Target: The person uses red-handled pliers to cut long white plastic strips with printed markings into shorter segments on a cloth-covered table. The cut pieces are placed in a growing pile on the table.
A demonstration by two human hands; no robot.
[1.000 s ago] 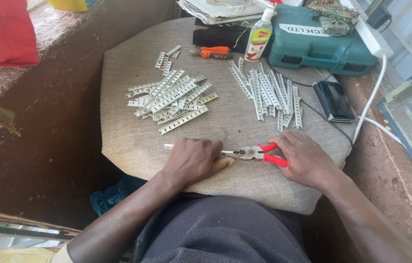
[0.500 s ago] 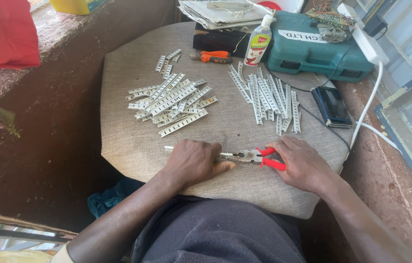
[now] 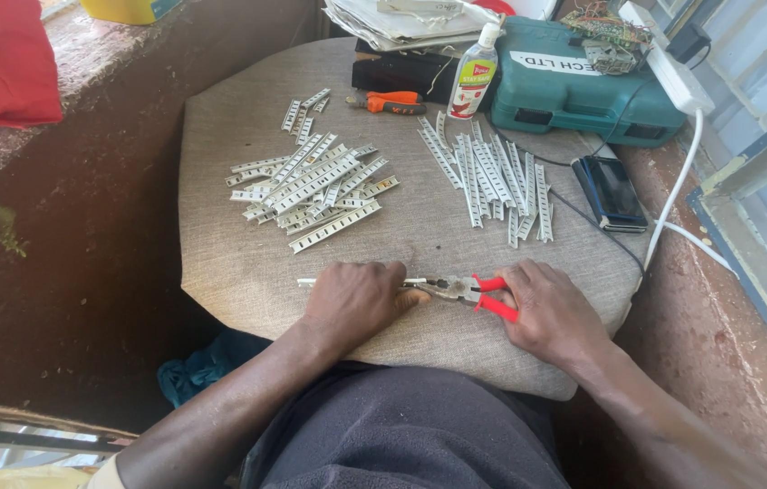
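My left hand [image 3: 356,299] lies knuckles-up on a thin pale metal strip [image 3: 308,282], pinning it to the grey fabric-covered tabletop [image 3: 238,263]; only the strip's left end shows. My right hand [image 3: 551,312] grips the red handles of a pair of pliers [image 3: 469,292], whose jaws point left and meet the strip beside my left fingertips. A heap of perforated pale strips [image 3: 311,186] lies on the middle left of the table. A second heap of longer strips [image 3: 492,177] lies on the right.
At the back stand a green tool case [image 3: 574,91], a small white bottle [image 3: 472,72], an orange-handled tool [image 3: 388,102], a black pouch and stacked papers. A dark phone [image 3: 610,192] and a white cable [image 3: 673,199] lie at the right edge. A brown floor surrounds the table.
Both hands and the pliers stay in the same place on the strip. Only the camera view has shifted slightly.
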